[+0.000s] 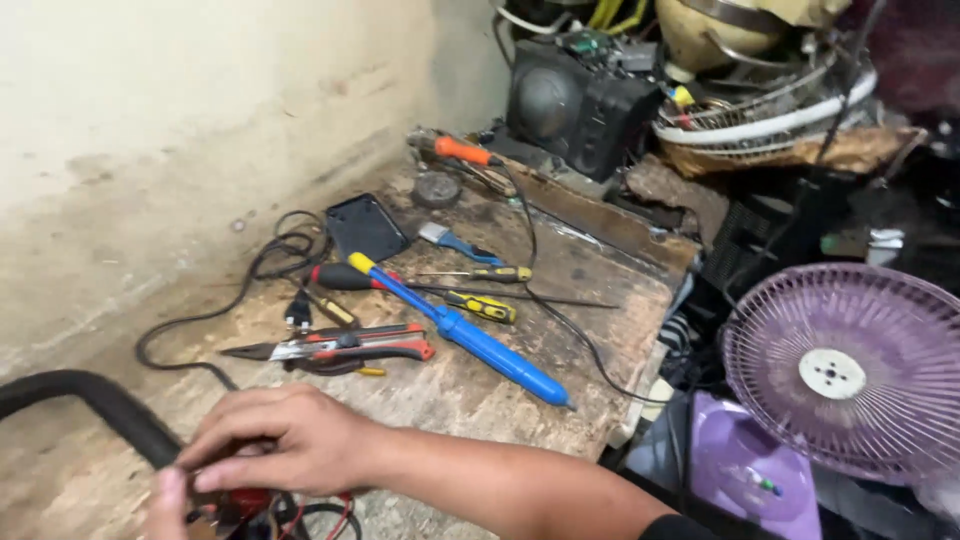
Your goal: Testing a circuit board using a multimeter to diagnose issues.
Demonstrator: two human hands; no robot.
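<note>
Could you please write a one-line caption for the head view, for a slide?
Two hands, right hand over left hand, handle a small red part on a worn wooden workbench strewn with tools.

Worn wooden desk (600, 270), scuffed top, set vs pale wall. On it: blue desoldering pump (470, 335) w/ yellow tip, red-handled pliers (340, 347), yellow-black screwdrivers (482, 306), black flat cover (366, 227), black cable (215, 310) w/ plug, orange-handled tool (462, 151) nr back, black box (580, 105) at far edge.
</note>
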